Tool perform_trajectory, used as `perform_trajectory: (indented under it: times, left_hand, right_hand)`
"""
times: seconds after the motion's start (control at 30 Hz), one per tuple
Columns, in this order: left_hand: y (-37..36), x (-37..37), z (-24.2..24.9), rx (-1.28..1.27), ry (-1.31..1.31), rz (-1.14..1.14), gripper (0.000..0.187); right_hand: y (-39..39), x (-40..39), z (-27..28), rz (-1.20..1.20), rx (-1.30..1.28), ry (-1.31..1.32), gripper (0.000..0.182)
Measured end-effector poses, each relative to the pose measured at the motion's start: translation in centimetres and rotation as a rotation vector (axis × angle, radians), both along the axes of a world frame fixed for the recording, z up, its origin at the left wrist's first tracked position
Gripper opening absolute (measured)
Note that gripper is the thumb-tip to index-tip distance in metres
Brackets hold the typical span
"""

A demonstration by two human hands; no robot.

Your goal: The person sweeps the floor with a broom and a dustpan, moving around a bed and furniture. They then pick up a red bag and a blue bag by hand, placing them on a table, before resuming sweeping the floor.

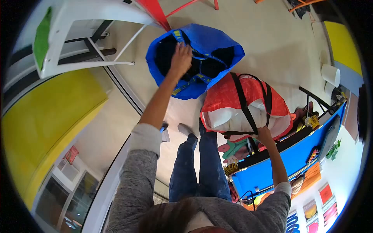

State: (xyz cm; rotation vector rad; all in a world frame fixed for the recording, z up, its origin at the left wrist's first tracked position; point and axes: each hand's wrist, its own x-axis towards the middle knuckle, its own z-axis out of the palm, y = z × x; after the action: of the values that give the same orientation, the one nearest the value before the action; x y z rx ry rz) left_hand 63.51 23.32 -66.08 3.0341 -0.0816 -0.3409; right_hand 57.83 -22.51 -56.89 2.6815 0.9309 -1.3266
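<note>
A large blue bag (219,39) with yellow-and-blue straps stands wide on the floor, its inside dark. My left hand (182,59) reaches over its opening, fingers closed round one patterned strap (178,35) at the far rim. Beside it, a red bag (227,93) with black straps leans near my legs, showing white material at its opening. At this bag's near edge my right hand (265,136) grips a black strap (246,110). The contents of the blue bag are too dark to make out.
On the right stands a small blue-topped pool table (272,165), with toys beside it. A white chair (64,39) is at upper left, above a yellow panel (50,112). Red legs (157,15) rise behind the blue bag. A white bin (330,75) lies far right.
</note>
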Motion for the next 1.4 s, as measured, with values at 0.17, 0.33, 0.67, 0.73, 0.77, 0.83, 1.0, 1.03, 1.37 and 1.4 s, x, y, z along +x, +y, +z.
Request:
perform_trajectory:
  times: [0.17, 0.33, 0.67, 0.73, 0.77, 0.83, 1.0, 1.03, 1.37, 1.4]
  left_hand:
    - [3.0, 1.4, -4.1, 0.332, 0.121, -0.129, 0.049]
    - [0.2, -2.1, -0.7, -0.02, 0.649, 0.239, 0.064]
    - [-4.2, -4.1, 2.0, -1.372, 0.657, 0.658, 0.02]
    - [-0.9, -2.9, 6.8, -1.434, 0.362, 0.852, 0.018]
    - [0.9, -2.7, 8.4, -1.439, 0.384, 0.952, 0.021]
    - [-0.5, -6.1, 10.7, -1.246, 0.279, 0.969, 0.023]
    - [-5.3, -13.0, 22.7, -1.52, 0.139, 1.142, 0.026]
    - [-5.9, -13.9, 25.3, -1.527, 0.124, 1.192, 0.028]
    - [-12.3, -31.3, 46.7, -1.645, -0.094, 0.746, 0.029]
    - [-13.5, -33.5, 48.3, -1.668, -0.105, 0.719, 0.029]
  right_hand:
    - [-1.9, -1.1, -1.3, -0.103, -0.014, 0.094, 0.034]
    - [-2.4, -1.4, -2.1, -0.151, 0.125, -0.018, 0.035]
    - [-0.3, 1.7, 0.1, -0.168, -0.073, 0.066, 0.035]
    - [0.8, 2.5, 1.8, -0.132, -0.026, 0.011, 0.033]
    - [1.2, 3.2, 2.9, -0.108, -0.001, -0.024, 0.033]
    - [1.9, 4.5, 5.0, -0.031, 0.006, -0.088, 0.031]
    - [5.5, 8.8, 17.2, -0.276, 0.106, -0.361, 0.027]
    - [5.5, 9.7, 19.0, -0.262, 0.122, -0.465, 0.028]
    - [7.7, 5.7, 38.0, -0.579, 1.058, -0.961, 0.024]
    - [7.2, 5.3, 39.9, -0.518, 0.947, -0.974, 0.024]
